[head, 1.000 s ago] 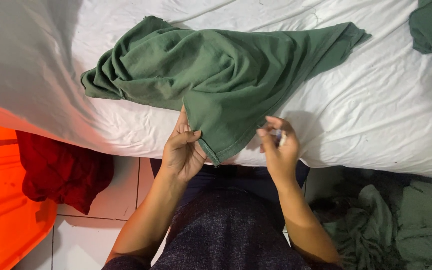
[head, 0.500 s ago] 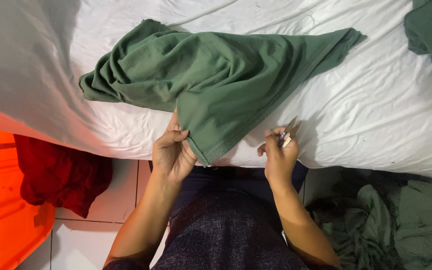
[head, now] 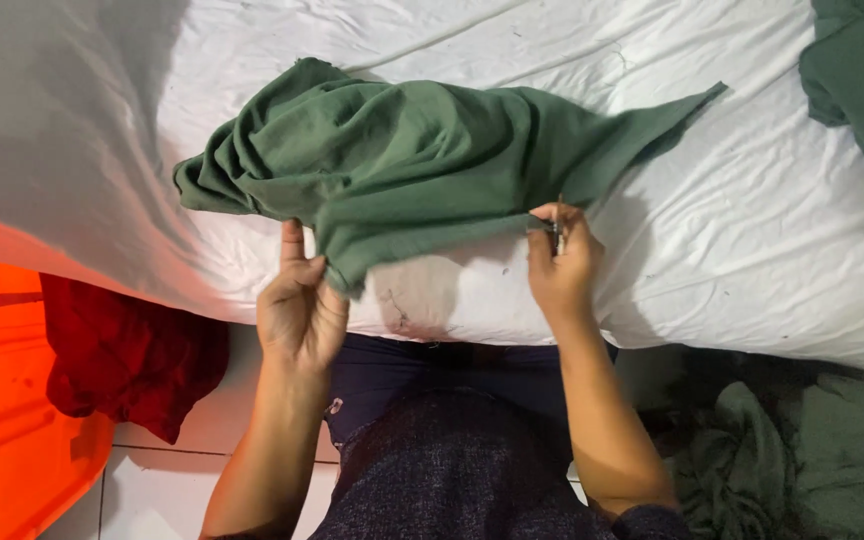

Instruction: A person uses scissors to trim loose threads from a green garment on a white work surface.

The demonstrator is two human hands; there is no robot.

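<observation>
On the white bed (head: 712,250), a green shirt (head: 422,165) is lying lengthwise left to right; left hand (head: 299,310) and right hand (head: 562,268) are pinching its near hem, fingers closed on cloth, equally near.

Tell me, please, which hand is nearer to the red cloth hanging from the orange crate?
Left. The left hand pinches the green garment just right of the red cloth; the right hand grips the garment's edge farther right.
</observation>
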